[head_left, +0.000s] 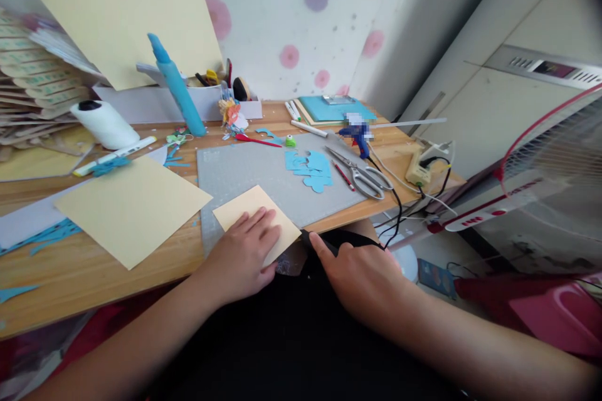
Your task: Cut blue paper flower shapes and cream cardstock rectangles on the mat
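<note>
My left hand (244, 252) lies flat with its fingers stretched over a small cream card (239, 208), pressing it against the grey cutting mat (249, 160). The card's right corner reaches the front edge of the mat. At that corner, my right hand (364, 272) is closed around a slim black tool (306, 240), index finger laid along it. Its tip is close to the card's corner; whether it is a knife I cannot make out. To the left, a larger cream sheet (134, 207) rests on the wooden table. Blue paper cutouts (310, 166) are on the mat beyond my hands.
Scissors (360, 175) and a red pencil (343, 175) lie on the mat's right side. A blue glue gun (360, 138) trails a cord near a power strip (418, 169). Back left are a thread cone (104, 125) and a blue tube (181, 94). A fan (555, 163) stands at right.
</note>
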Demonstrator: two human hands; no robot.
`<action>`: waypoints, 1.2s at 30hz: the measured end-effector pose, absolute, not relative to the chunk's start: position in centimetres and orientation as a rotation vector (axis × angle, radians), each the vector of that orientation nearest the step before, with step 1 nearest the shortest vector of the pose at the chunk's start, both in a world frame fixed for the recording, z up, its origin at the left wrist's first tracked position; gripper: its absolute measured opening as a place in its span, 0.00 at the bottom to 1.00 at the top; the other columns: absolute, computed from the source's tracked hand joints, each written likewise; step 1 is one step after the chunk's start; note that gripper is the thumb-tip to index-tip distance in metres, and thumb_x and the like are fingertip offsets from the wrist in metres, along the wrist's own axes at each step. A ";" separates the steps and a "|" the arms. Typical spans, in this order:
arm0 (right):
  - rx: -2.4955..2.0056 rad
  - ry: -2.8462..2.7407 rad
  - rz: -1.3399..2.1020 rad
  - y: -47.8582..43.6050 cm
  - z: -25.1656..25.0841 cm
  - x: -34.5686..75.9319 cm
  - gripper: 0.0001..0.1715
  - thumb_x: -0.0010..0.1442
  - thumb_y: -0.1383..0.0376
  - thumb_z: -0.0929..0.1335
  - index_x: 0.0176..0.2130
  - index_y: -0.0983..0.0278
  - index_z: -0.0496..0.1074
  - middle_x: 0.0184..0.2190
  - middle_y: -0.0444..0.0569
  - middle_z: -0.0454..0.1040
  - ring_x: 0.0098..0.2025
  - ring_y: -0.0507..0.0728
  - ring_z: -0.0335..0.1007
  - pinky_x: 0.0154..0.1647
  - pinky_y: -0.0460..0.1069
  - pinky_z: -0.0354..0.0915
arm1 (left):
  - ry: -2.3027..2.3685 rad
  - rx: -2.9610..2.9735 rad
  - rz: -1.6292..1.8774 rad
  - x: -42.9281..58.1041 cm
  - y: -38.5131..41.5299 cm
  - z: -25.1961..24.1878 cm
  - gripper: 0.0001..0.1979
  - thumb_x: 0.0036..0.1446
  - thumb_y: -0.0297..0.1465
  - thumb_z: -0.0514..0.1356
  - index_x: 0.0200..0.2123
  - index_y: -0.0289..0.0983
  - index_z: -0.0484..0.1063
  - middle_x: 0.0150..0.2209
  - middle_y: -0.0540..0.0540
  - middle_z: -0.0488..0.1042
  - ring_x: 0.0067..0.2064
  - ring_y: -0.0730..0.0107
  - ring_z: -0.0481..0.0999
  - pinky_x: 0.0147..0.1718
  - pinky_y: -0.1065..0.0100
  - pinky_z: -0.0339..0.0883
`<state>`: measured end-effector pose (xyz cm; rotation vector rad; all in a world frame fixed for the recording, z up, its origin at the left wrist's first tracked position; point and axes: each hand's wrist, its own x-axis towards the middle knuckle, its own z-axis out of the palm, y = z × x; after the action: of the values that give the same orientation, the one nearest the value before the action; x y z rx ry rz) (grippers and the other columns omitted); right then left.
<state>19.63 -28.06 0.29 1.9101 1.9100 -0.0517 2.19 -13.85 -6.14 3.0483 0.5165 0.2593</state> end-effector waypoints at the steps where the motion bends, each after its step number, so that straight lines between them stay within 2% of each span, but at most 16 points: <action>1: 1.905 1.912 -0.051 -28.1 0.4 19.6 0.40 0.60 0.74 0.64 0.68 0.65 0.53 0.25 0.54 0.77 0.22 0.58 0.75 0.20 0.46 0.62 | 0.515 3.047 0.261 2.2 -13.8 -6.1 0.23 0.51 0.30 0.60 0.52 0.31 0.69 0.62 0.29 0.65 0.65 0.41 0.60 0.60 0.42 0.58; 5: 1.850 1.951 -0.033 -28.2 0.5 20.3 0.41 0.59 0.75 0.63 0.69 0.66 0.51 0.28 0.56 0.78 0.24 0.60 0.76 0.20 0.47 0.61 | 0.511 3.021 0.272 2.1 -13.8 -6.1 0.22 0.52 0.30 0.59 0.51 0.32 0.70 0.61 0.30 0.66 0.64 0.42 0.61 0.60 0.42 0.59; 10: 1.770 1.945 0.045 -28.2 0.4 22.1 0.45 0.58 0.74 0.64 0.70 0.60 0.47 0.29 0.53 0.77 0.24 0.60 0.75 0.21 0.47 0.58 | 0.536 2.987 0.298 2.1 -13.7 -6.3 0.22 0.51 0.31 0.60 0.51 0.32 0.71 0.62 0.30 0.65 0.64 0.42 0.61 0.61 0.42 0.57; 13: 1.718 1.967 0.090 -28.0 0.4 22.8 0.45 0.57 0.73 0.65 0.70 0.60 0.48 0.28 0.52 0.76 0.23 0.60 0.74 0.22 0.48 0.57 | 0.534 2.976 0.309 2.1 -13.7 -6.4 0.23 0.51 0.31 0.60 0.52 0.32 0.70 0.62 0.30 0.65 0.64 0.42 0.61 0.61 0.42 0.57; 17: 1.668 2.018 0.137 -27.6 0.7 22.9 0.43 0.58 0.73 0.65 0.69 0.63 0.52 0.27 0.52 0.76 0.24 0.60 0.74 0.25 0.50 0.59 | 0.530 2.967 0.316 2.1 -13.7 -6.5 0.23 0.51 0.31 0.60 0.52 0.32 0.70 0.62 0.30 0.64 0.64 0.42 0.61 0.61 0.42 0.57; 23: 1.687 1.919 0.007 -27.2 1.1 21.8 0.45 0.57 0.74 0.65 0.70 0.63 0.49 0.28 0.54 0.77 0.21 0.60 0.74 0.19 0.48 0.61 | 0.529 2.983 0.341 2.0 -13.7 -6.6 0.23 0.52 0.31 0.59 0.51 0.32 0.71 0.62 0.30 0.65 0.64 0.41 0.62 0.60 0.42 0.59; 27: 1.734 1.898 -0.009 -27.1 1.2 20.5 0.41 0.59 0.74 0.64 0.69 0.65 0.51 0.26 0.56 0.77 0.22 0.60 0.75 0.18 0.46 0.63 | 0.524 2.985 0.341 2.0 -13.8 -6.6 0.22 0.51 0.30 0.59 0.51 0.32 0.71 0.62 0.31 0.65 0.64 0.42 0.62 0.60 0.42 0.59; 33: 1.741 1.930 -0.094 -25.7 1.5 19.6 0.40 0.59 0.74 0.64 0.68 0.71 0.52 0.26 0.58 0.79 0.25 0.64 0.78 0.20 0.52 0.68 | 0.522 2.986 0.321 2.1 -13.8 -6.4 0.23 0.51 0.30 0.59 0.51 0.32 0.70 0.62 0.30 0.65 0.64 0.41 0.62 0.59 0.42 0.59; 36: 1.724 1.939 -0.109 -25.3 1.7 19.8 0.42 0.58 0.73 0.66 0.68 0.71 0.52 0.27 0.58 0.80 0.24 0.63 0.78 0.21 0.52 0.68 | 0.516 2.987 0.301 2.1 -13.8 -6.3 0.23 0.50 0.30 0.59 0.51 0.32 0.70 0.62 0.29 0.65 0.64 0.41 0.61 0.60 0.42 0.58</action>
<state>19.80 -25.28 1.66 1.7244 1.9389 -0.1091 2.07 -13.76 -6.31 2.9871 0.5163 0.3005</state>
